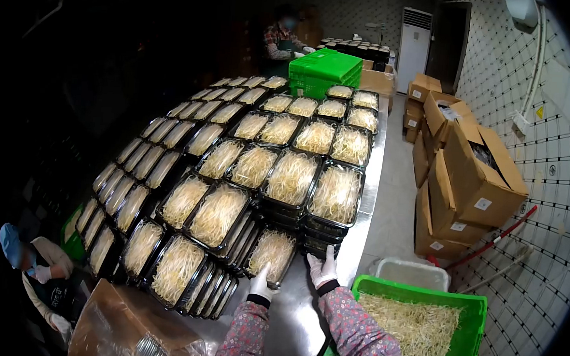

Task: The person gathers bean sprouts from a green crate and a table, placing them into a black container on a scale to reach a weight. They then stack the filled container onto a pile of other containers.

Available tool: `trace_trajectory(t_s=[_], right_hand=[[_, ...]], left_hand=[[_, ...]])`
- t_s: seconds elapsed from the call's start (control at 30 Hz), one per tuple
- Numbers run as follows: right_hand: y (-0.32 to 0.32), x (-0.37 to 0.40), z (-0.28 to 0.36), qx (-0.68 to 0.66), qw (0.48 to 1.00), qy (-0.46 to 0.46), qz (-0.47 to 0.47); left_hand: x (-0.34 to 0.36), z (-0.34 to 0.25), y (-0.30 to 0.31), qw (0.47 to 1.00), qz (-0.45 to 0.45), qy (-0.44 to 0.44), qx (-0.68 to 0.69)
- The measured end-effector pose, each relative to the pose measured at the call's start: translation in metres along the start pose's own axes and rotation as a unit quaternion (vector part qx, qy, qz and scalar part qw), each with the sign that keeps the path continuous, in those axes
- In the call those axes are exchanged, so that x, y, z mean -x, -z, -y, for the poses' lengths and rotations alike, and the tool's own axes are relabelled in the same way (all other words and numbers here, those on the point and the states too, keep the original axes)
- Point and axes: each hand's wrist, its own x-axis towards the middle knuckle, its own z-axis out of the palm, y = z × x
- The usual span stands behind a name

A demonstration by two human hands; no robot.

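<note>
My left hand (262, 283), in a white glove, grips the near edge of a black tray of bean sprouts (273, 251), its thumb over the rim. That tray sits in a gap between taller stacks. Just right of it, my right hand (322, 269), also gloved, has its fingers apart at the front of a stack of black trays (321, 244). A full tray of bean sprouts (336, 193) tops that stack. To the left, another tray of bean sprouts (218, 215) lies on a leaning stack.
Rows of filled trays cover the metal table (369, 212). At my right stands a green crate (478, 320) of loose sprouts. Cardboard boxes (483, 190) line the wall. A plastic-lined box (119, 324) is at front left. Two people work nearby, beyond the green crates (326, 66) and at left.
</note>
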Motion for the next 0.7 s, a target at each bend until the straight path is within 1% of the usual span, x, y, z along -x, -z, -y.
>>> trace_trajectory(t_s=[0.1,0.3,0.4,0.5,0.53,0.57,0.6,0.63,0.67,0.7], right_hand=[[-0.004,-0.017,0.009,-0.003,1.000,-0.001,-0.004],[-0.015,-0.044,0.016,0.059,0.996,0.049,-0.045],[-0.013,-0.058,0.020,0.056,0.998,0.024,-0.034],[0.004,-0.079,0.020,0.041,0.999,0.001,0.005],[0.008,-0.084,0.021,0.030,0.999,-0.008,0.021],[0.007,-0.084,0.025,0.031,0.999,-0.030,0.023],[0.007,-0.082,0.031,0.032,0.998,-0.052,0.024],[-0.001,-0.069,0.033,0.065,0.996,-0.055,0.004],[-0.010,-0.056,0.036,0.099,0.993,-0.059,-0.017],[-0.017,-0.045,0.041,0.109,0.991,-0.065,-0.035]], left_hand=[[-0.019,-0.002,-0.020,1.000,-0.001,0.007,0.007],[-0.034,-0.007,-0.047,1.000,-0.006,0.005,0.019],[-0.029,-0.008,-0.051,1.000,0.013,-0.008,-0.003],[-0.024,0.000,-0.014,0.992,0.127,-0.019,-0.004],[-0.016,0.006,-0.002,0.994,0.104,-0.022,-0.018],[0.010,0.009,0.005,0.997,0.065,-0.037,-0.017],[0.026,0.021,0.021,0.996,0.058,-0.064,-0.016],[0.042,0.033,0.038,0.994,0.051,-0.090,-0.016],[0.040,0.057,0.085,0.976,0.148,-0.140,0.075],[0.068,0.066,0.101,0.972,0.118,-0.200,0.035]])
